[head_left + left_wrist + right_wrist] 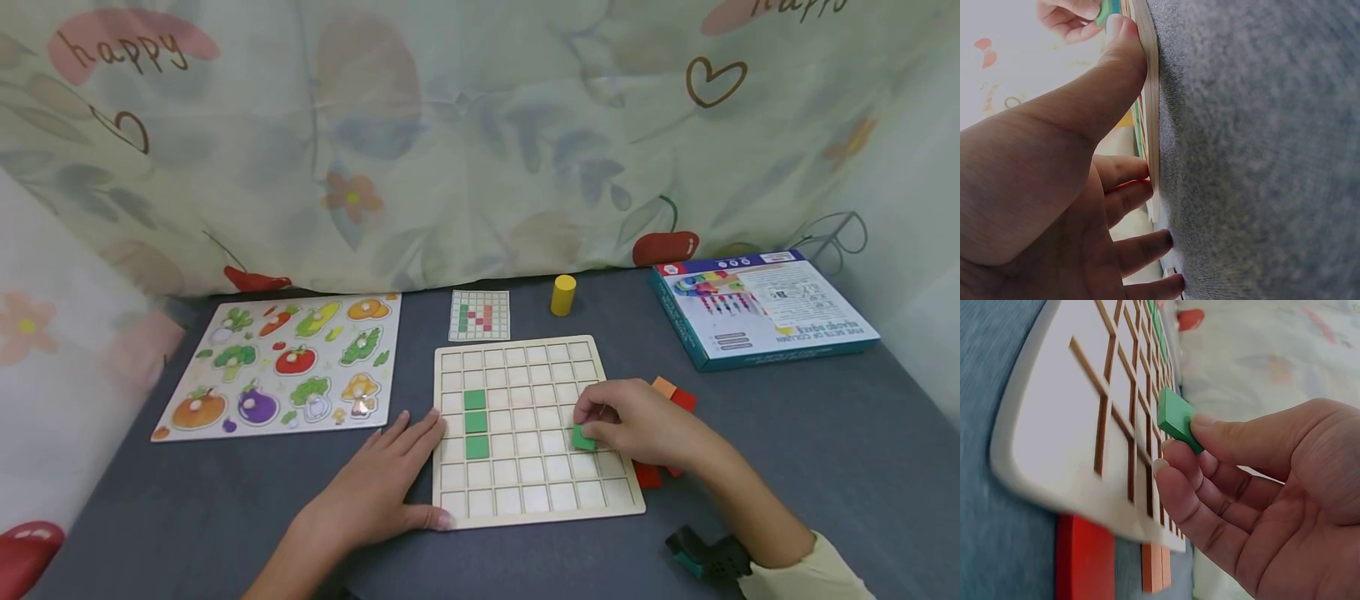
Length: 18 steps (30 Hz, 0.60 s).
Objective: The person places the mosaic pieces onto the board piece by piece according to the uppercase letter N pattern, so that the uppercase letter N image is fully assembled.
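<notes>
A wooden grid board (525, 517) lies in the middle of the table. Three green square tiles (476, 423) sit one below another in its second column from the left. My right hand (637, 421) pinches another green tile (1177, 415) between thumb and fingers, above the right part of the grid. The left hand (382, 487) rests at the board's left edge with fingers spread; in the left wrist view its thumb (1124, 53) touches the board's edge. Behind the board lies a small pattern card (480, 332) showing green and red squares on a grid.
Red tiles (648, 476) and an orange tile (663, 387) lie by the board's right side, partly behind my right hand. A vegetable puzzle board (258, 367) is at left, a yellow cylinder (563, 296) at the back, a box (787, 317) at back right.
</notes>
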Each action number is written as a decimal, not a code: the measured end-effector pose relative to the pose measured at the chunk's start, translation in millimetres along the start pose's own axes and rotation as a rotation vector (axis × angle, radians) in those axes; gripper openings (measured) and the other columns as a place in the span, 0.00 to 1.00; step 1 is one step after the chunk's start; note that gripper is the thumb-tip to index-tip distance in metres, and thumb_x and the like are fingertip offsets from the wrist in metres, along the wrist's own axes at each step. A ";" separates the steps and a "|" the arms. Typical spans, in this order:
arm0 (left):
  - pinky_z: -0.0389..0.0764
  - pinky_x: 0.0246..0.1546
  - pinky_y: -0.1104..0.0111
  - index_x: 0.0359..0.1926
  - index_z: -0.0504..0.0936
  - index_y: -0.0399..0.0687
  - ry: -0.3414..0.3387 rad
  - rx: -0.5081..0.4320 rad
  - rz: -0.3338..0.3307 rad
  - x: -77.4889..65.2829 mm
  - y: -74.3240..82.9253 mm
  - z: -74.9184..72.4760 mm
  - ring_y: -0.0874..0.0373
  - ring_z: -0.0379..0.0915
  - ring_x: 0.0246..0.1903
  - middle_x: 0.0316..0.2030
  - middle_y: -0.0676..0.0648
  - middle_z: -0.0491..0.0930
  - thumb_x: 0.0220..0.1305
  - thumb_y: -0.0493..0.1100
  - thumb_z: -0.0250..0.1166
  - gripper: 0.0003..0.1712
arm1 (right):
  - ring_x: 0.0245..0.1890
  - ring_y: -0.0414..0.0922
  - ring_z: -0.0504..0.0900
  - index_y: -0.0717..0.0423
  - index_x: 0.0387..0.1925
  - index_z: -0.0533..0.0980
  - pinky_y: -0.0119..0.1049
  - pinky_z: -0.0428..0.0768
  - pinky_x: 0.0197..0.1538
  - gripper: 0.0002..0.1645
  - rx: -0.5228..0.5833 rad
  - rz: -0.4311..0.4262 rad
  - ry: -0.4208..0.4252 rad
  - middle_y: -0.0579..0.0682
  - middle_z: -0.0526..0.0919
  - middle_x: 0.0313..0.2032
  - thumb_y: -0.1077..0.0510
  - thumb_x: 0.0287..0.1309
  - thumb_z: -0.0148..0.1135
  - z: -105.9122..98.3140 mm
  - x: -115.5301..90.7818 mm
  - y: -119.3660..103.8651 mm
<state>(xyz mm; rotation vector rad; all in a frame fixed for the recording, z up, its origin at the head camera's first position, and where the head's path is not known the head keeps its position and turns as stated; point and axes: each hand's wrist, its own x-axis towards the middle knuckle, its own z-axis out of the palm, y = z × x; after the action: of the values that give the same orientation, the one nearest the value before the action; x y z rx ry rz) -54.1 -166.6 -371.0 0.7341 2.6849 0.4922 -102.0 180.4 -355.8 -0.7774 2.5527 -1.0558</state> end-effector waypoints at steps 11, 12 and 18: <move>0.54 0.67 0.37 0.78 0.56 0.46 0.000 0.006 0.004 0.2 0.5 -0.5 0.36 0.45 0.74 0.77 0.46 0.53 0.53 0.72 0.68 0.62 | 0.31 0.39 0.75 0.51 0.34 0.81 0.33 0.76 0.34 0.05 0.035 -0.023 -0.042 0.40 0.78 0.28 0.64 0.62 0.68 16.8 14.8 -15.2; 0.54 0.67 0.37 0.78 0.56 0.46 -0.002 0.006 0.002 0.3 0.6 -0.5 0.36 0.45 0.74 0.77 0.46 0.53 0.53 0.73 0.68 0.62 | 0.30 0.39 0.75 0.51 0.33 0.81 0.33 0.76 0.34 0.06 0.035 -0.028 -0.044 0.40 0.78 0.28 0.65 0.62 0.67 18.7 16.4 -17.1; 0.54 0.66 0.37 0.78 0.57 0.46 -0.002 0.009 -0.005 0.3 1.0 -0.4 0.36 0.45 0.74 0.77 0.46 0.54 0.52 0.73 0.69 0.62 | 0.29 0.37 0.74 0.50 0.32 0.81 0.33 0.76 0.34 0.08 0.020 -0.080 -0.057 0.38 0.77 0.26 0.67 0.61 0.66 30.7 26.6 -28.4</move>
<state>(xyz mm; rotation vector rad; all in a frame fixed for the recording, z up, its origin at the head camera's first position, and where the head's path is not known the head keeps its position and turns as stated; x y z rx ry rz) -54.0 -165.7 -370.3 0.7300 2.6877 0.4782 -99.9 130.9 -358.0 -0.8978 2.4790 -1.0657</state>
